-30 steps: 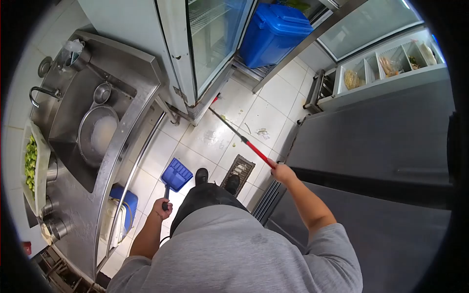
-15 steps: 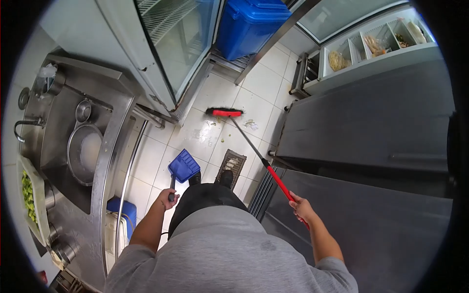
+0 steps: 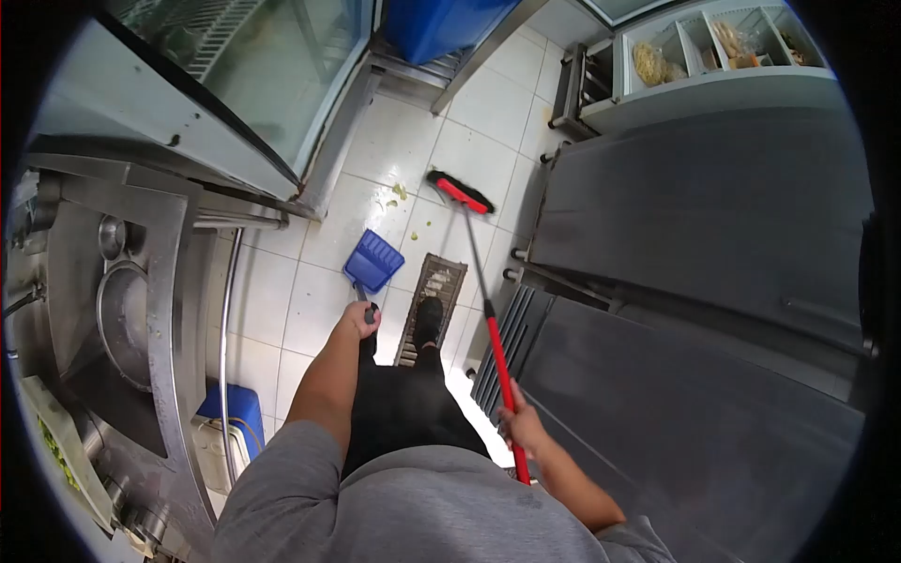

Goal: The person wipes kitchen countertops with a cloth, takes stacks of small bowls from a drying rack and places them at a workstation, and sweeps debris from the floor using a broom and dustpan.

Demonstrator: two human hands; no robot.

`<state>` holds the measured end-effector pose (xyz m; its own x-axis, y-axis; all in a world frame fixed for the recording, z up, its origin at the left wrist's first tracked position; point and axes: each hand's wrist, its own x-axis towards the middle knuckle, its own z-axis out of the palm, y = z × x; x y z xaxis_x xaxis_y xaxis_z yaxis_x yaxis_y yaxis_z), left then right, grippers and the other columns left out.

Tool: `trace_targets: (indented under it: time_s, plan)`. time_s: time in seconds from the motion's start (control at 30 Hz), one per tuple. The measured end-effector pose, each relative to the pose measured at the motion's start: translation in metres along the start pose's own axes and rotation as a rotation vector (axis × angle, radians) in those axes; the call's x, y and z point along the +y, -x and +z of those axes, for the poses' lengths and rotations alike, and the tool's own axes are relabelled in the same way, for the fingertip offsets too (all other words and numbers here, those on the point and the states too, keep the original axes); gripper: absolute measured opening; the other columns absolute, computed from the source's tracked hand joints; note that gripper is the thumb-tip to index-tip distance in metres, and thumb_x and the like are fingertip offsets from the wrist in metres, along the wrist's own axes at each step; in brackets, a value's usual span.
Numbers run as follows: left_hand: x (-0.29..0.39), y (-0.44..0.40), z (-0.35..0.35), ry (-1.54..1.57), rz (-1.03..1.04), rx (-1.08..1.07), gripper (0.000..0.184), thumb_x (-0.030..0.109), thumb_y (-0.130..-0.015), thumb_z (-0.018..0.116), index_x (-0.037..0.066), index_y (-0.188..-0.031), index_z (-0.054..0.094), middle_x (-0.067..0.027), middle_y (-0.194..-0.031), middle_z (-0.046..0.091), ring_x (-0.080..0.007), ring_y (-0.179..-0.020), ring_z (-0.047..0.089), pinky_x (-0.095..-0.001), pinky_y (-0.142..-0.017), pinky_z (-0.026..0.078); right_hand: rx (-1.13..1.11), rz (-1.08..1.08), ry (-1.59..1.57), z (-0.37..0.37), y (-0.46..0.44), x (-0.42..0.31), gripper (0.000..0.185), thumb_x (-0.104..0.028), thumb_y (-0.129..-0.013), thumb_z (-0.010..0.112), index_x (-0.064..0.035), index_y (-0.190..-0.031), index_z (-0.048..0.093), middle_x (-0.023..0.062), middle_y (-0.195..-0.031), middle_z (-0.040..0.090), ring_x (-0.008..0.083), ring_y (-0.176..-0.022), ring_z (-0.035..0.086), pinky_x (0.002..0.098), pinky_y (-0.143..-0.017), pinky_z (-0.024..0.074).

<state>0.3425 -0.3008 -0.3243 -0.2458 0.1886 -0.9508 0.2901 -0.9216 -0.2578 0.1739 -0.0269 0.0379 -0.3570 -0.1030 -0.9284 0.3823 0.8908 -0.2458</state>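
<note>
My left hand [image 3: 360,320] is closed around the dark handle of a blue dustpan [image 3: 374,261], which is low over or on the white tiles; I cannot tell if it touches them. My right hand [image 3: 522,424] grips the red handle of a broom [image 3: 461,193]. Its red head with black bristles is on the floor ahead, turned at an angle. Small yellow-green food scraps [image 3: 398,192] lie on the tiles between the dustpan and the broom head. A few more bits are closer to the floor drain.
A slotted floor drain [image 3: 435,281] lies under my foot. Steel counters [image 3: 657,225] line the right, below a tray of food compartments [image 3: 685,52]. On the left are a sink [image 3: 84,253] and a glass-door fridge [image 3: 253,84]. A blue bin [image 3: 441,28] stands ahead.
The view has moved forward. The broom head has shifted right and tilted, uncovering scraps on the tiles. My left hand has carried the dustpan forward, closer to the scraps.
</note>
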Motion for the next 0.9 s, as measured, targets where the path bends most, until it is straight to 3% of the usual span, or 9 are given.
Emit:
trace_targets:
  time_s: [0.23,0.37,0.43,0.53,0.6,0.63,0.7,0.77,0.9]
  plan:
    - [-0.026,-0.010,0.018,0.059,0.067,-0.013,0.014,0.011,-0.090,0.047,0.002,-0.099,0.040,-0.0126,-0.084,0.045,-0.0229,-0.068,0.051,-0.0286,-0.052,0.048,-0.183,0.029,-0.388,-0.029,0.065,-0.014,0.067,-0.007,-0.091,0.051,-0.0216,-0.148,0.021,-0.0001,-0.058,0.046,0.0081,-0.039,0.042,0.0241,-0.034,0.0368]
    - [-0.029,0.024,0.021,0.077,0.098,-0.077,0.013,0.016,-0.096,0.041,0.003,-0.096,0.038,-0.0105,-0.071,0.047,-0.0181,-0.058,0.050,-0.0247,-0.046,0.044,0.000,-0.279,0.062,-0.038,-0.022,-0.066,0.063,-0.009,-0.092,0.049,-0.0186,-0.148,0.023,0.0011,-0.058,0.047,0.0097,-0.037,0.042,0.0257,-0.033,0.0360]
    - [-0.033,0.033,0.026,0.138,0.110,-0.036,0.014,0.016,-0.097,0.041,0.002,-0.096,0.037,-0.0104,-0.070,0.047,-0.0176,-0.057,0.049,-0.0244,-0.046,0.043,-0.007,-0.278,0.113,-0.041,-0.064,-0.103,0.063,-0.010,-0.092,0.050,-0.0210,-0.148,0.022,0.0022,-0.058,0.047,0.0115,-0.036,0.043,0.0279,-0.033,0.0371]
    - [-0.031,0.039,0.030,0.148,0.113,-0.020,0.014,0.016,-0.097,0.041,0.002,-0.095,0.037,-0.0106,-0.069,0.047,-0.0174,-0.056,0.049,-0.0242,-0.046,0.043,0.036,-0.276,0.282,-0.030,-0.097,-0.098,0.064,-0.011,-0.092,0.049,-0.0248,-0.148,0.022,0.0044,-0.059,0.049,0.0135,-0.036,0.045,0.0301,-0.034,0.0400]
    - [-0.027,0.019,0.022,0.166,0.102,-0.020,0.014,0.016,-0.095,0.043,0.002,-0.097,0.038,-0.0111,-0.076,0.047,-0.0186,-0.059,0.050,-0.0247,-0.046,0.044,0.060,-0.210,0.400,-0.024,-0.067,-0.083,0.065,-0.013,-0.092,0.051,-0.0286,-0.147,0.022,0.0097,-0.062,0.054,0.0166,-0.040,0.051,0.0324,-0.037,0.0438]
    - [-0.027,0.011,0.017,0.181,0.088,-0.020,0.014,0.016,-0.094,0.044,0.003,-0.098,0.040,-0.0117,-0.082,0.048,-0.0199,-0.063,0.052,-0.0252,-0.047,0.045,0.070,-0.172,0.453,-0.023,-0.055,-0.066,0.065,-0.014,-0.091,0.051,-0.0295,-0.147,0.022,0.0112,-0.064,0.056,0.0171,-0.041,0.053,0.0328,-0.037,0.0447]
    - [-0.026,0.009,0.009,0.182,0.075,-0.049,0.014,0.015,-0.094,0.044,0.003,-0.099,0.039,-0.0121,-0.082,0.048,-0.0198,-0.064,0.053,-0.0247,-0.047,0.045,0.109,-0.299,0.568,-0.026,-0.048,0.006,0.065,-0.014,-0.091,0.052,-0.0311,-0.146,0.023,0.0133,-0.066,0.057,0.0176,-0.045,0.056,0.0326,-0.039,0.0458]
    - [-0.022,0.002,0.007,0.167,0.055,-0.020,0.015,0.015,-0.094,0.044,0.003,-0.101,0.038,-0.0120,-0.081,0.048,-0.0196,-0.063,0.053,-0.0245,-0.047,0.044,-0.001,-0.126,0.421,-0.023,0.005,0.000,0.062,-0.012,-0.092,0.051,-0.0289,-0.146,0.026,0.0092,-0.062,0.054,0.0149,-0.044,0.053,0.0293,-0.038,0.0434]
    - [-0.024,0.005,0.006,0.156,0.047,0.009,0.014,0.014,-0.094,0.045,0.005,-0.101,0.038,-0.0114,-0.080,0.047,-0.0198,-0.063,0.052,-0.0250,-0.047,0.043,-0.057,-0.007,0.088,-0.044,0.056,-0.012,0.059,-0.012,-0.093,0.049,-0.0257,-0.146,0.028,0.0035,-0.059,0.049,0.0117,-0.041,0.046,0.0257,-0.036,0.0391]
